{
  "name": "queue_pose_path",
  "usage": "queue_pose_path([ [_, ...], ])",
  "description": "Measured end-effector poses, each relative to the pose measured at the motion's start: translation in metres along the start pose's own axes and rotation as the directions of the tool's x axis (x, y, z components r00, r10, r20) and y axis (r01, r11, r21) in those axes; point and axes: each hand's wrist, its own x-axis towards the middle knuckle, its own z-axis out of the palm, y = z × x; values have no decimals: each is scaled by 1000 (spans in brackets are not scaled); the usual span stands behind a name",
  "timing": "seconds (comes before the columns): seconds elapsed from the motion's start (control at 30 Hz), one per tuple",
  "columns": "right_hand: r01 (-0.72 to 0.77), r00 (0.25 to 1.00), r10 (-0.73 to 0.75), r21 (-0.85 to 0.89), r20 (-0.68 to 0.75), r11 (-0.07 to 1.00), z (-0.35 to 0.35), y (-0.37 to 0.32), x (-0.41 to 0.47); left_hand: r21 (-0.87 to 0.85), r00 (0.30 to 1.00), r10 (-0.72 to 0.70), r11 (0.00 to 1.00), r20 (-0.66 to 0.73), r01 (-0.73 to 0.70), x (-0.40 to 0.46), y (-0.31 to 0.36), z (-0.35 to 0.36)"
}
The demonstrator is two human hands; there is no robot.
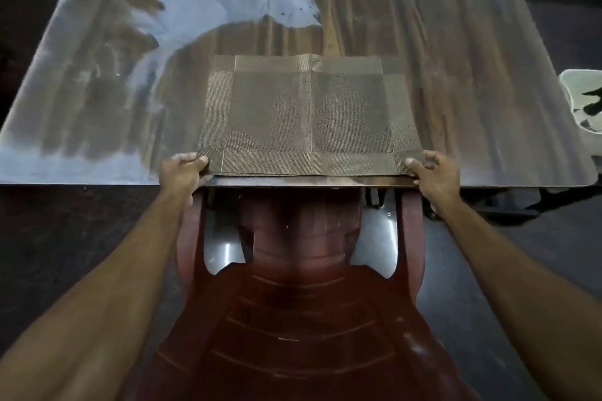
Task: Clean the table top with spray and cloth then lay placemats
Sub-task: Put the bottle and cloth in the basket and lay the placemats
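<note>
A brown woven placemat (306, 114) lies flat on the wooden table (456, 58), its near edge along the table's front edge. My left hand (182, 172) pinches the mat's near left corner. At the near right corner, my right hand (433, 172) grips the mat with thumb on top. The table top has wide pale streaks and glare across its left and far parts. No spray bottle or cloth is in view.
A red plastic chair (293, 303) stands pushed under the table's front edge, directly below me between my arms. A pale green object (583, 98) sits off the table's right side. The floor around is dark.
</note>
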Motion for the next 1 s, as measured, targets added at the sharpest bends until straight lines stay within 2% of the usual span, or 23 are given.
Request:
queue_pose_path([
  [0.17,17,1000,-17,23,-11,1000,5,-4,-4,-14,1000,3,1000,-13,-3,7,-2,-1],
  [0.5,-20,999,20,2,-49,1000,6,1,-8,-57,996,-33,998,83,37,4,-7,-12],
  [0.8,18,999,-19,-25,-49,1000,6,0,-2,-33,997,19,999,-69,-22,-3,-8,0],
  [0.93,6,998,-12,-104,-58,995,5,-2,2,2,989,46,999,-143,-46,-3,-7,4],
  [1.0,37,998,-47,-194,-51,980,4,-11,-7,98,976,115,990,-183,-98,-4,-7,4],
])
